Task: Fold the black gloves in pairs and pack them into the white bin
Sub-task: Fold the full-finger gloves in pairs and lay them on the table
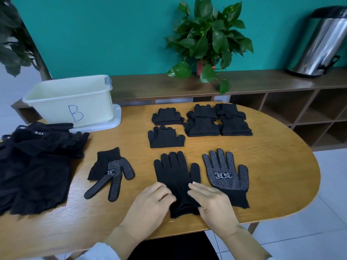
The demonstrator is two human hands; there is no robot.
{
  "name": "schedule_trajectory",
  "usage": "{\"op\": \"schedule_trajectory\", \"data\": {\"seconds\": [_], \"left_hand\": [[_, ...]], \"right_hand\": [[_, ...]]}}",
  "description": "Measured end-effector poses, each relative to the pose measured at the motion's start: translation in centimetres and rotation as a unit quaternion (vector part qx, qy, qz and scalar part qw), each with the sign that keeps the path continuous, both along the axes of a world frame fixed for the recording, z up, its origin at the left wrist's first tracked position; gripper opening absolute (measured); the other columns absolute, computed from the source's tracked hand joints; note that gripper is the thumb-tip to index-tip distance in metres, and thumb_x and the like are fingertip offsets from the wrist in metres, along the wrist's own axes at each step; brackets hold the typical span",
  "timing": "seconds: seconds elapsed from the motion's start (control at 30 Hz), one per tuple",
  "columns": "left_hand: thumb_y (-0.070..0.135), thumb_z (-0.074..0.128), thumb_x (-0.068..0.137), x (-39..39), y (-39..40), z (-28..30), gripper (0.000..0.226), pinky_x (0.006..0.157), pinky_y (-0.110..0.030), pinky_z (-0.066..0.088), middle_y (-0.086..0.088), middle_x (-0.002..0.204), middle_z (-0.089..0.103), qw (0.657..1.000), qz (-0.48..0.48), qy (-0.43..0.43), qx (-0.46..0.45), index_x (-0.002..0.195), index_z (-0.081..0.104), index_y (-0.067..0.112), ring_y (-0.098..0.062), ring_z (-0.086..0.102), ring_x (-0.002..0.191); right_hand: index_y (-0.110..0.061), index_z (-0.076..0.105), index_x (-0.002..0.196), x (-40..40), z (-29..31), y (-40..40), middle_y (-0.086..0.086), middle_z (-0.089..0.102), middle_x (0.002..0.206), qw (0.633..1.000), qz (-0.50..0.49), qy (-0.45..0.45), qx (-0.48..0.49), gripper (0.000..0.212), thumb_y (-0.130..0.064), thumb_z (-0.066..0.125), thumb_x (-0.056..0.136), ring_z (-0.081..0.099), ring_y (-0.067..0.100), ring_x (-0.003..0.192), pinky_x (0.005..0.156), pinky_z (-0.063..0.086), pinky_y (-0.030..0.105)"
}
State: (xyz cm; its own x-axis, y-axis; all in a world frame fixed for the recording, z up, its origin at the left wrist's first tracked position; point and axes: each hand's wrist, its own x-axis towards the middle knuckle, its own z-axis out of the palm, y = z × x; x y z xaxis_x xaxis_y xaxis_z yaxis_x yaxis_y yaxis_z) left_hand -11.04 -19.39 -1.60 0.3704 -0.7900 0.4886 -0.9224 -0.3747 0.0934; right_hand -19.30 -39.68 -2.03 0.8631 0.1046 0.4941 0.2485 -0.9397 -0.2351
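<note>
Office: cubby shelf [281,102], potted plant [206,40]

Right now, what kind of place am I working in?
Probably an office or break room, not a factory floor: a wooden table before a teal wall, a low cubby shelf carrying a potted plant and a steel hot-water urn, with a tiled floor.

Black gloves [177,171], two white-dotted [225,173]; pale cream bin [73,98] with blue "B".
</note>
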Motion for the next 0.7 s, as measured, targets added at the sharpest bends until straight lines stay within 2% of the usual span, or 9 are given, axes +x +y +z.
{"op": "schedule_trajectory", "data": {"seconds": [0.1,0.2,0.3,0.37,0.43,0.5,0.57,0.63,0.7], "left_hand": [[0.009,0.082,0.073,0.1,0.0,0.1,0.026,0.075,-0.02,0.048,0.011,0.094,0.065,0.999,-0.001,0.036,0.014,0.095,0.074,0.022,-0.01,0.055,0.097],[0.011,0.066,0.085,0.4,0.8,0.1,0.021,0.078,-0.019,0.05,0.014,0.101,0.062,0.995,-0.009,0.094,0.008,0.102,0.071,0.023,-0.005,0.054,0.101],[0.003,0.058,0.088,1.3,1.3,1.3,0.036,0.082,-0.01,0.044,0.024,0.109,0.057,0.969,0.061,0.225,-0.08,0.114,0.07,0.025,0.006,0.051,0.105],[0.005,0.057,0.093,2.5,0.4,2.1,0.038,0.097,-0.007,0.037,0.022,0.121,0.056,0.95,0.121,0.257,-0.127,0.125,0.065,0.023,0.006,0.048,0.117],[0.02,0.051,0.1,3.8,-1.5,2.4,0.042,0.112,-0.008,0.017,0.008,0.144,0.048,0.953,0.153,0.247,-0.09,0.142,0.049,0.016,-0.007,0.035,0.139],[0.037,0.036,0.104,4.5,-3.4,1.8,0.057,0.118,-0.018,0.002,0.0,0.161,0.02,0.96,0.176,0.216,0.01,0.154,0.023,0.013,-0.012,0.009,0.15],[0.051,0.01,0.1,4.7,-4.4,0.8,0.068,0.119,-0.024,-0.009,-0.001,0.164,-0.004,0.957,0.197,0.176,0.119,0.156,-0.002,0.014,-0.013,-0.011,0.15],[0.055,-0.015,0.084,4.6,-4.4,0.0,0.079,0.118,-0.027,-0.014,-0.002,0.161,-0.016,0.954,0.191,0.151,0.173,0.152,-0.014,0.014,-0.015,-0.018,0.148],[0.051,-0.014,0.09,4.8,-3.6,-0.5,0.08,0.122,-0.031,-0.001,-0.008,0.162,0.002,0.959,0.187,0.109,0.184,0.155,0.005,0.009,-0.018,-0.003,0.15]], "right_hand": [[-0.014,0.078,0.085,0.0,0.1,0.1,0.0,0.075,0.1,1.0,0.001,0.013,-0.001,0.064,0.013,0.083,0.026,0.072,0.015,0.095,0.074,0.059,0.026],[-0.014,0.078,0.093,-0.4,0.4,-0.2,-0.001,0.074,0.105,0.999,0.009,0.026,-0.021,0.07,0.014,0.081,0.029,0.07,0.015,0.1,0.077,0.059,0.027],[-0.01,0.077,0.1,0.1,2.0,-1.2,0.003,0.073,0.109,0.999,0.003,0.011,-0.032,0.061,0.017,0.072,0.046,0.07,0.019,0.103,0.079,0.06,0.034],[-0.008,0.076,0.103,2.0,3.3,-1.5,0.006,0.073,0.109,0.999,-0.018,-0.01,-0.04,0.052,0.013,0.065,0.057,0.07,0.022,0.103,0.082,0.059,0.039],[-0.007,0.073,0.108,4.7,3.8,-1.1,0.008,0.072,0.113,0.998,-0.022,0.0,-0.056,0.044,0.002,0.06,0.067,0.068,0.023,0.107,0.086,0.057,0.041],[-0.007,0.068,0.119,7.0,3.7,0.0,0.009,0.067,0.123,0.994,-0.023,0.058,-0.094,0.04,-0.014,0.05,0.084,0.062,0.022,0.117,0.097,0.049,0.038],[-0.005,0.049,0.14,8.6,3.4,0.9,0.011,0.045,0.148,0.983,-0.032,0.132,-0.126,0.06,-0.036,0.019,0.099,0.039,0.018,0.139,0.114,0.024,0.031],[-0.008,0.013,0.155,9.0,2.8,1.3,0.005,0.004,0.162,0.969,-0.023,0.225,-0.099,0.088,-0.059,-0.015,0.089,-0.001,0.012,0.149,0.117,-0.006,0.024],[-0.014,-0.003,0.155,8.8,2.1,1.6,-0.001,-0.012,0.162,0.962,-0.025,0.264,-0.066,0.098,-0.064,-0.027,0.074,-0.018,0.007,0.146,0.116,-0.015,0.022]]}}
